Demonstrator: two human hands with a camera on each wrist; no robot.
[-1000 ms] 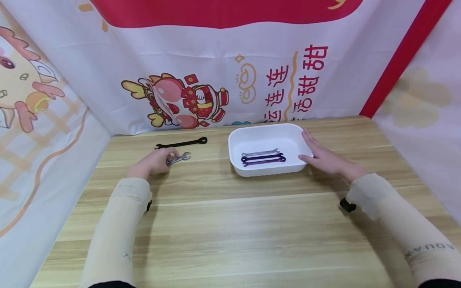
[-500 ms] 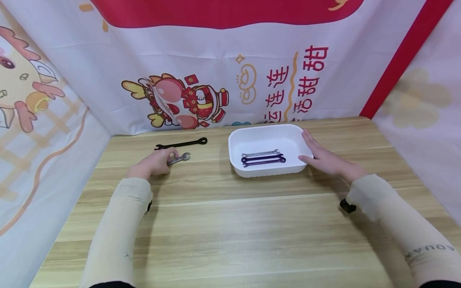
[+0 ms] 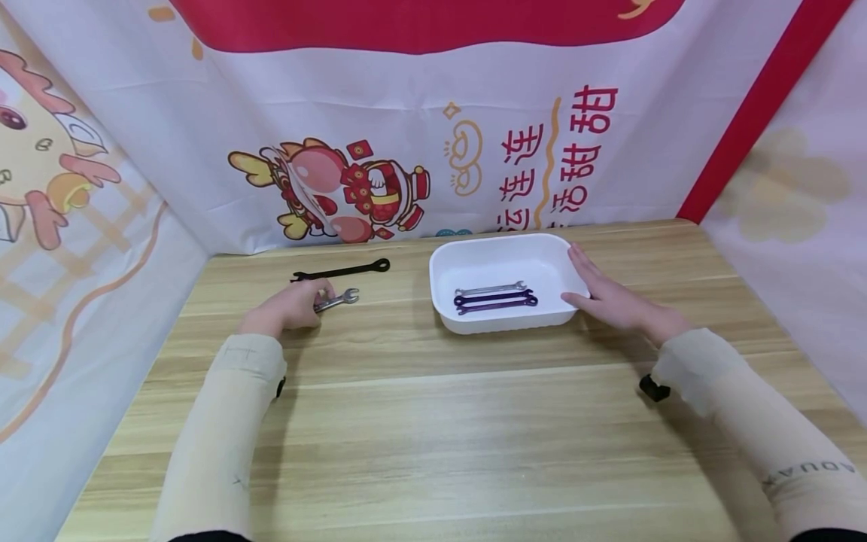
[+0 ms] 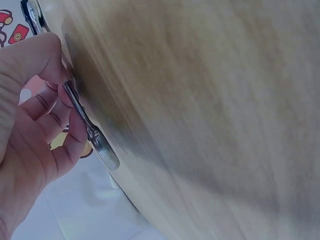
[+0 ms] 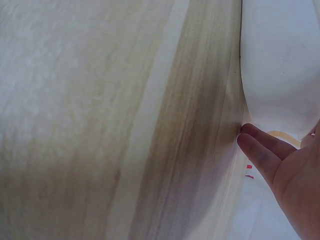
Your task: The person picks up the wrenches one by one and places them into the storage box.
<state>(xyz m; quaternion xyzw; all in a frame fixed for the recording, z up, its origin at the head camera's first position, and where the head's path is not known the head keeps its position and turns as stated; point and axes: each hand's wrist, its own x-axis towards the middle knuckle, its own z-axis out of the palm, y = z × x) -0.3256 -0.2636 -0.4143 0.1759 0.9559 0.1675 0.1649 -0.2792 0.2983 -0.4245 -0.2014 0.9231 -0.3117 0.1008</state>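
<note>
My left hand (image 3: 293, 305) pinches a silver wrench (image 3: 339, 300) between thumb and fingers, low over the table at the left. One open jaw end sticks out to the right of the fingers. In the left wrist view, the silver wrench (image 4: 102, 150) runs past the fingertips, close to the wood. At the right end of a white plastic tub (image 3: 501, 323), my right hand (image 3: 612, 297) holds the wall, thumb over the rim and fingers outside. Inside the tub lie a small silver wrench (image 3: 489, 289), a dark wrench (image 3: 491, 297) and a purple wrench (image 3: 497, 305).
Just behind the left hand lies a black wrench (image 3: 345, 271) on the wooden table (image 3: 433, 436). Printed cloth (image 3: 379, 83) hangs along the table's back edge and both sides.
Hardly anything differs. The silver wrench in my left hand has shifted very slightly; the right hand and tub stay in place.
</note>
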